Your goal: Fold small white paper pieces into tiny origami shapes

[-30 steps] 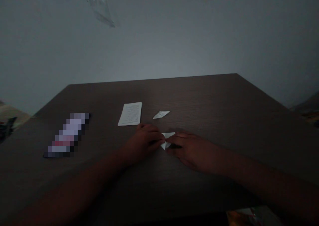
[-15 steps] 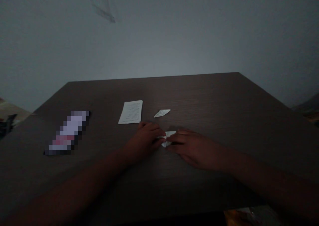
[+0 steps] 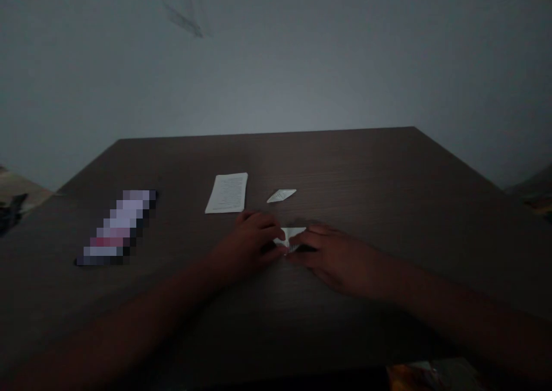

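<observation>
Both hands [image 3: 254,238] [image 3: 334,254] partly hide paper [image 3: 294,230]; printed stack [image 3: 227,193], folded piece [image 3: 282,195] beyond.

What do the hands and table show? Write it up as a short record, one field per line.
Left hand: fingers at the left side of the folded paper
Right hand: fingers on the folded paper's right side; pinching or pressing unclear
Diamond-shaped paper piece: flat, beyond the hands, apart from them
Printed paper: flat, just beyond the left hand; text too small to read
Phone: lying at far left, screen pixelated
Surface: dark wood-grain table
Wall: clear plastic bag at upper left
</observation>
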The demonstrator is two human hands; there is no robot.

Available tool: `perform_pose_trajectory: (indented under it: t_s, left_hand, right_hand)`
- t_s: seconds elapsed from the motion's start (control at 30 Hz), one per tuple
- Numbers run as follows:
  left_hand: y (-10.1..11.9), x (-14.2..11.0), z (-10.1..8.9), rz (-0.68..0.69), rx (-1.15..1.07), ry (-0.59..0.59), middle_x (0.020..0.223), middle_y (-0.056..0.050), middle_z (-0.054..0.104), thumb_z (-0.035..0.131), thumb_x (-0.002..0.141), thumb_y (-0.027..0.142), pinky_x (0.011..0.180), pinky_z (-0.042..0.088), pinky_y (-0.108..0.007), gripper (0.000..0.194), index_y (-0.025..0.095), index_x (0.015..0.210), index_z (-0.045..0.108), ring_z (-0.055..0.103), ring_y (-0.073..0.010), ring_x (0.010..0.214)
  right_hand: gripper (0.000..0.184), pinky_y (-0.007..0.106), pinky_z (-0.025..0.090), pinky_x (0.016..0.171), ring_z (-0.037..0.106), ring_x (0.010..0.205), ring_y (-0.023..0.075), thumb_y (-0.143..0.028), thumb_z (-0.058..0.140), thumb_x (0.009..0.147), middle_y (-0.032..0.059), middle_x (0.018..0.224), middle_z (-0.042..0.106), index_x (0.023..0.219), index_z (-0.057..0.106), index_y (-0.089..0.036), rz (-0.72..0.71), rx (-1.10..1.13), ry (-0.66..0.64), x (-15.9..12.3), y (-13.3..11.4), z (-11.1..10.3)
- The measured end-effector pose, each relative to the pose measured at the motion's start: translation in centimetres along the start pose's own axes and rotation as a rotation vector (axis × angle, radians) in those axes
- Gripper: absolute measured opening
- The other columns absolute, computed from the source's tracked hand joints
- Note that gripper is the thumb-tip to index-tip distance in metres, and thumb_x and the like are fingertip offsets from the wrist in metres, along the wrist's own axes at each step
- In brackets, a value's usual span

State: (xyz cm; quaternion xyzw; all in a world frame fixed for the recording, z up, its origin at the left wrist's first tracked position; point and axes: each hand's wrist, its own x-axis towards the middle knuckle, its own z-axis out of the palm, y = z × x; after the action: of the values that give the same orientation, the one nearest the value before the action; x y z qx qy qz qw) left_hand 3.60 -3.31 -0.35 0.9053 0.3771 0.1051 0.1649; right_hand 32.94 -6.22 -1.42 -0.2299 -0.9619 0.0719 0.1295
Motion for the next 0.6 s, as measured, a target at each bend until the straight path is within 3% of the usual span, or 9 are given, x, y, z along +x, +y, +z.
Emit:
perform_pose_trajectory:
  t_s: [0.27,0.6]
  left_hand:
    - [-0.7,-0.6,0.5,0.013,-0.024,0.023,0.134,-0.005,0.088,0.085,0.116,0.023,0.131,0.050,-0.050,0.016,0.030,0.129,0.093,0.078,-0.0315,0.132]
    - [-1.9,-0.7,1.9,0.084,0.036,0.080,0.131,-0.006,0.089,0.083,0.121,0.032,0.132,0.049,-0.058,0.017,0.031,0.133,0.095,0.080,-0.0320,0.126]
  right_hand:
    - [0.040,0.051,0.062,0.129,0.080,0.139,0.0305,-0.008,0.065,0.118,0.0144,0.148,0.089,0.152,0.085,-0.019,0.093,0.145,0.051,-0.1,0.3,0.4]
    - [0.051,0.056,0.059,0.136,0.075,0.152,0.0325,-0.011,0.066,0.118,0.0176,0.167,0.082,0.167,0.077,-0.018,0.114,0.119,0.059,0.1,0.7,1.0]
